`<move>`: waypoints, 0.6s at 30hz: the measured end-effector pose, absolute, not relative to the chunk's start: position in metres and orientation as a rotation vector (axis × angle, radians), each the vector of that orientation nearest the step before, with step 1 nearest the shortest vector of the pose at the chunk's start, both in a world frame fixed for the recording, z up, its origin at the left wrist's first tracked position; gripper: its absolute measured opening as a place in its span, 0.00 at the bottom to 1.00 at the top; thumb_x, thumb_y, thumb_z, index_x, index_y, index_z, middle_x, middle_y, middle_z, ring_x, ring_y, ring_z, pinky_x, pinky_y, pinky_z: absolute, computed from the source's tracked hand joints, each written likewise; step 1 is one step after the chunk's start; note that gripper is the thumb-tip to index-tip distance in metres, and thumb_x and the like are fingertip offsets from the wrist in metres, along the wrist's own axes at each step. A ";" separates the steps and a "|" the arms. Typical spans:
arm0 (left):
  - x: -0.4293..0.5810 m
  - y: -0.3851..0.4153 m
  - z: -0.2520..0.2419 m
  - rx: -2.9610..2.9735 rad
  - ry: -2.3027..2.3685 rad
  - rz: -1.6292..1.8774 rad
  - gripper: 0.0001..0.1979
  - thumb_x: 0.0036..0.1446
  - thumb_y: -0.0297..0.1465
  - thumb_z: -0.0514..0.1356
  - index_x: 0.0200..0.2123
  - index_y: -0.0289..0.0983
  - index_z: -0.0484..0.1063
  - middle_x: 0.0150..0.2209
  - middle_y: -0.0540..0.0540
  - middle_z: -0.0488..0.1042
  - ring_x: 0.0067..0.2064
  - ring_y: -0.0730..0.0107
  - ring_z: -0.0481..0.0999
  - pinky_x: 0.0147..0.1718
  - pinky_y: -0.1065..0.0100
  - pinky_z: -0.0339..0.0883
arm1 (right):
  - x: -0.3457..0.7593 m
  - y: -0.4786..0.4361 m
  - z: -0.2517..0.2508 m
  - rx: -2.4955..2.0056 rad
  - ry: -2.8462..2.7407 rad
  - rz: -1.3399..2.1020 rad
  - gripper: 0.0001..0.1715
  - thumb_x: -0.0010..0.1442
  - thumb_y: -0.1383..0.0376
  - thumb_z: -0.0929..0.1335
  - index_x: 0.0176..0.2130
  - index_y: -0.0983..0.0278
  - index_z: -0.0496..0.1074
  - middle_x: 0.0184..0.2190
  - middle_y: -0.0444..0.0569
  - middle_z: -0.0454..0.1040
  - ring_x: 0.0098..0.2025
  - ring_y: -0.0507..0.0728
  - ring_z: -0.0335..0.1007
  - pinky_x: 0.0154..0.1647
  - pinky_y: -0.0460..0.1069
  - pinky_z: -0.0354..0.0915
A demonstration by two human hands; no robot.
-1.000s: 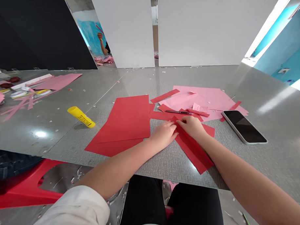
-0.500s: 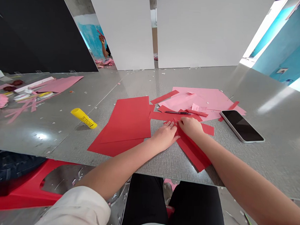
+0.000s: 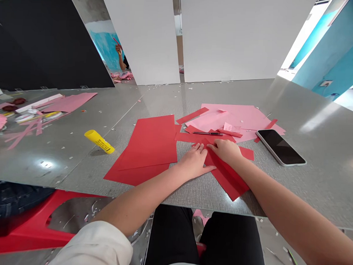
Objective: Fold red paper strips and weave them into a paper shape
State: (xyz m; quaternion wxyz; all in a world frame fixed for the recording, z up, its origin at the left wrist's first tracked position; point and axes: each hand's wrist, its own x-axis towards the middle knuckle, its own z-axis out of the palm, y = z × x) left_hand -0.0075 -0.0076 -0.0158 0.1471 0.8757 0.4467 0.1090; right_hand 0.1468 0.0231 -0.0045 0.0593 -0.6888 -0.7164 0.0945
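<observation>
A folded strip of red paper (image 3: pixel 228 180) lies slantwise on the table in front of me, its near end showing a raised fold. My left hand (image 3: pixel 194 162) rests flat at its upper left edge, fingers stretched and thumb out over the paper. On the upper right side, my right hand (image 3: pixel 226 150) has its fingers drawn together on the paper's far end; the fingertips partly hide the edge they grip. Beneath and beyond the hands are a red paper strip (image 3: pixel 190 137) and a dark pen (image 3: pixel 207 133).
Red sheets (image 3: pixel 153 141) lie left of my hands, with a yellow glue stick (image 3: pixel 99 141) farther left. Pink paper (image 3: pixel 240 115) and red scraps lie beyond. A phone (image 3: pixel 281 147) is at the right. White panels (image 3: pixel 240 38) stand behind. A person's hand (image 3: pixel 118 49) shows through a gap.
My right hand has shifted slightly right along the paper's far end, its fingers less curled. The left thumb reaches farther out over the paper. The view has tilted a little.
</observation>
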 end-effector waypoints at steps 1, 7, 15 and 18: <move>-0.007 -0.008 -0.016 2.507 1.286 0.325 0.35 0.50 0.49 0.56 0.52 0.26 0.60 0.59 0.25 0.55 0.63 0.44 0.49 0.58 0.51 0.48 | 0.147 0.023 -0.005 -2.076 -2.185 0.283 0.21 0.59 0.53 0.58 0.30 0.63 0.71 0.30 0.53 0.74 0.34 0.61 0.71 0.28 0.50 0.59; -0.008 -0.008 -0.019 2.494 1.262 0.368 0.34 0.50 0.49 0.56 0.51 0.27 0.61 0.60 0.26 0.54 0.63 0.43 0.48 0.58 0.51 0.47 | 0.145 0.023 -0.008 -2.083 -2.199 0.271 0.18 0.60 0.59 0.57 0.31 0.63 0.71 0.31 0.54 0.74 0.35 0.61 0.71 0.28 0.50 0.59; -0.007 -0.009 -0.016 2.648 1.318 0.201 0.36 0.53 0.51 0.51 0.53 0.25 0.59 0.60 0.27 0.54 0.63 0.48 0.50 0.58 0.55 0.48 | 0.147 0.015 -0.001 -2.162 -2.162 0.285 0.25 0.59 0.50 0.57 0.32 0.65 0.71 0.30 0.55 0.74 0.34 0.61 0.71 0.29 0.50 0.60; -0.007 -0.010 -0.014 2.709 1.345 0.145 0.37 0.54 0.52 0.49 0.52 0.24 0.60 0.60 0.27 0.54 0.63 0.48 0.51 0.58 0.56 0.50 | 0.149 0.010 0.000 -2.172 -2.203 0.290 0.24 0.61 0.52 0.56 0.32 0.64 0.71 0.32 0.54 0.75 0.36 0.61 0.71 0.30 0.50 0.61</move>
